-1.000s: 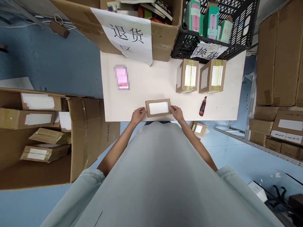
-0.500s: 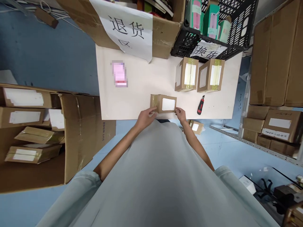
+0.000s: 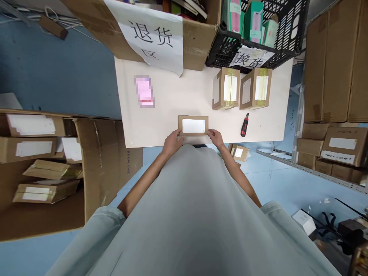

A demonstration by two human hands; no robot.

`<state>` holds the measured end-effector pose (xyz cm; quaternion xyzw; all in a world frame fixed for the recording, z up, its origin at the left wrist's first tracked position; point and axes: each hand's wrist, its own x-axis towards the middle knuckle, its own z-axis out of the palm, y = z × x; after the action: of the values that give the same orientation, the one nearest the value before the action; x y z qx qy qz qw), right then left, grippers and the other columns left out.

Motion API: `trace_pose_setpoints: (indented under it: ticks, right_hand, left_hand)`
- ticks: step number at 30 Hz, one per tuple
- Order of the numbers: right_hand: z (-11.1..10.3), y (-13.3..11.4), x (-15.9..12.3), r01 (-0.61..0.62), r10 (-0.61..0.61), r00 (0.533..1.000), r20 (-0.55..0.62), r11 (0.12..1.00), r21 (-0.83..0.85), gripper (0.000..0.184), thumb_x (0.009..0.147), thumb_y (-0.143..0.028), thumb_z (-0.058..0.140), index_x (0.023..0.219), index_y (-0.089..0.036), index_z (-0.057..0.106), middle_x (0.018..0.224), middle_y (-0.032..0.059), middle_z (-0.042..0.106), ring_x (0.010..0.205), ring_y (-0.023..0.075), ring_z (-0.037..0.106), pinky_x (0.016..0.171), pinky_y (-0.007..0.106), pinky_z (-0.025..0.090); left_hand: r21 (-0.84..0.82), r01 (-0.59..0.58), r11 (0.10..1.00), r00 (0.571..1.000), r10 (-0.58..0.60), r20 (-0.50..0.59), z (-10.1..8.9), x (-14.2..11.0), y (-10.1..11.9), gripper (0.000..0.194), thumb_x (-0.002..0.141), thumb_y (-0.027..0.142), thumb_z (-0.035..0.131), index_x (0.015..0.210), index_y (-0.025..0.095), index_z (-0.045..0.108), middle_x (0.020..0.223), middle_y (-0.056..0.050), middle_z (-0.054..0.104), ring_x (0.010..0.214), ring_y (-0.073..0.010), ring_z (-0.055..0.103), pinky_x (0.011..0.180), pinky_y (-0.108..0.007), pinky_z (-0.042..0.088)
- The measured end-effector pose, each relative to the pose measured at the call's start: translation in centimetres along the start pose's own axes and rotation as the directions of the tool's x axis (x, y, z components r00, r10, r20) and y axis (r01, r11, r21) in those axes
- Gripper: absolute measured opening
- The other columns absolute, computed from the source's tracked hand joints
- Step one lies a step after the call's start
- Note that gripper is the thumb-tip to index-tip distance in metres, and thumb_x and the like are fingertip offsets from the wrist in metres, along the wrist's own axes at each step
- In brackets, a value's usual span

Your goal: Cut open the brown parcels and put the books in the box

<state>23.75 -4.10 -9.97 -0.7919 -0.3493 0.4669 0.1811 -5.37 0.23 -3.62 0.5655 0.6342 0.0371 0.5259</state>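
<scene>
A small brown cardboard box with a white label facing up is at the front edge of the white table. My left hand grips its lower left corner, and my right hand has its fingers on the lower right corner. To the right lies a red and black utility knife. Two taller taped cardboard boxes, a left one and a right one, stand behind the knife, each bearing white labels.
At the back stand a large carton with a paper sign and a black plastic crate of green boxes. A pink blurred item lies on the left of the table. An open carton of parcels is at left, stacked boxes at right.
The small box has turned so its labelled face now points up toward me, and it has shifted slightly left. Both hands moved along with it. The view has shifted a little.
</scene>
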Motion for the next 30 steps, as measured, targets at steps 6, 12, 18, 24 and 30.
trace_pose_setpoints:
  ticks: [6,12,18,24,30]
  right_hand:
    - [0.3,-3.4,-2.2,0.071,-0.068,0.997,0.03,0.991,-0.11,0.022,0.105,-0.035,0.07,0.107,-0.022,0.087,0.12,0.0126,0.087,0.12,0.0343,0.08,0.116,0.049,0.06]
    - [2.1,-7.8,-6.5,0.425,-0.39,0.903,0.179,0.871,-0.245,0.035,0.113,-0.044,0.066,0.135,-0.024,0.084,0.134,0.0142,0.078,0.126,0.0338,0.077,0.116,0.05,0.061]
    - [6.5,-11.4,-8.4,0.605,-0.529,0.794,0.299,0.734,-0.309,0.033,0.118,-0.047,0.062,0.139,-0.027,0.078,0.132,0.0127,0.072,0.135,0.0319,0.067,0.117,0.047,0.061]
    - [6.8,-11.7,-8.3,0.551,-0.486,0.834,0.262,0.759,-0.346,0.048,0.114,-0.063,0.065,0.133,-0.022,0.08,0.132,0.0162,0.07,0.13,0.0349,0.069,0.11,0.049,0.063]
    - [3.4,-8.2,-5.9,0.399,-0.39,0.916,0.09,0.872,-0.285,0.054,0.106,-0.069,0.074,0.134,-0.023,0.082,0.13,0.016,0.074,0.127,0.0361,0.074,0.113,0.049,0.062]
  left_hand:
    - [0.004,-0.1,0.995,0.99,0.1,-0.096,0.7,0.5,-3.0,0.057,0.105,0.033,0.06,0.16,0.018,0.065,0.163,-0.018,0.067,0.149,-0.0389,0.066,0.129,-0.054,0.052]
    - [-0.044,-0.039,0.998,0.98,0.03,-0.197,-1.4,1.5,-7.0,0.056,0.101,0.031,0.059,0.155,0.02,0.07,0.157,-0.018,0.07,0.144,-0.0367,0.068,0.13,-0.053,0.051]
    - [-0.055,0.104,0.993,0.985,-0.111,-0.135,-2.8,2.5,-9.0,0.059,0.1,0.036,0.06,0.155,0.016,0.069,0.158,-0.022,0.071,0.131,-0.0357,0.077,0.127,-0.053,0.053]
    - [-0.082,0.106,0.991,0.985,-0.116,-0.127,-2.7,2.0,-8.5,0.049,0.101,0.036,0.06,0.144,0.018,0.072,0.153,-0.02,0.075,0.131,-0.0355,0.078,0.124,-0.052,0.055]
    - [-0.135,0.091,0.987,0.987,-0.107,-0.122,-2.2,2.3,-7.3,0.034,0.101,0.036,0.063,0.132,0.022,0.069,0.139,-0.015,0.081,0.126,-0.0295,0.079,0.117,-0.046,0.059]
